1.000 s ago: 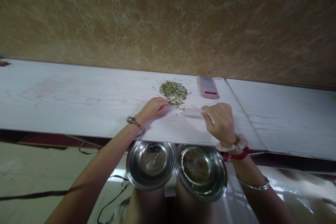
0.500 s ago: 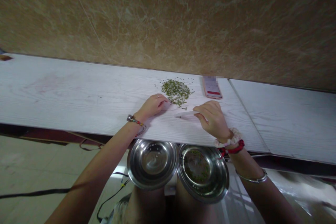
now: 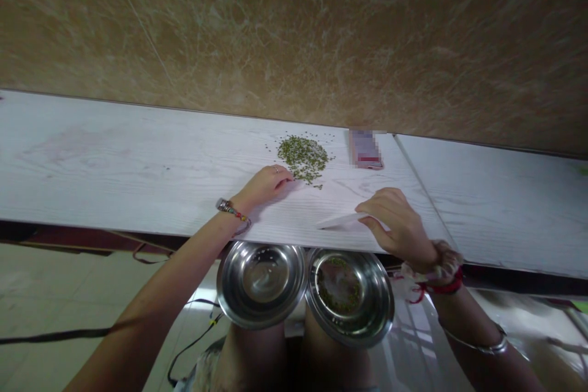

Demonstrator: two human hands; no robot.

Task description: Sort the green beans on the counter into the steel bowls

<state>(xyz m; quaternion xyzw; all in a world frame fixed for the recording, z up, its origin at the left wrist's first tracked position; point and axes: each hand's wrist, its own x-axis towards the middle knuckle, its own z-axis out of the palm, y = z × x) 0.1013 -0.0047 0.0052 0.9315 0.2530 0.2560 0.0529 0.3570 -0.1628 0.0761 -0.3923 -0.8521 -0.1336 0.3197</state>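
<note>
A loose pile of small green beans (image 3: 302, 158), with white grains among them, lies on the white wood-grain counter (image 3: 114, 165). At the pile's lower left edge rests my left hand (image 3: 269, 182), its fingers curled together; whatever they hold is hidden. My right hand (image 3: 394, 220), right of the pile and near the counter's front edge, pinches a thin white flat strip (image 3: 340, 220) that points left. A dark speck shows by the strip's tip. Below the edge, a steel bowl (image 3: 229, 306) at left holds a few white grains; the right steel bowl (image 3: 383, 312) contains green beans.
A phone (image 3: 365, 150) in a pink case lies right of the pile, near the brown marbled wall (image 3: 294, 43). A seam (image 3: 425, 190) crosses the counter at right. Both bowls sit over my knees. A black cable (image 3: 59, 338) runs at lower left.
My right hand first shifted left with the white strip, then came back right and toward the counter's front edge. The dark speck has moved toward that edge too. My left hand stays by the pile.
</note>
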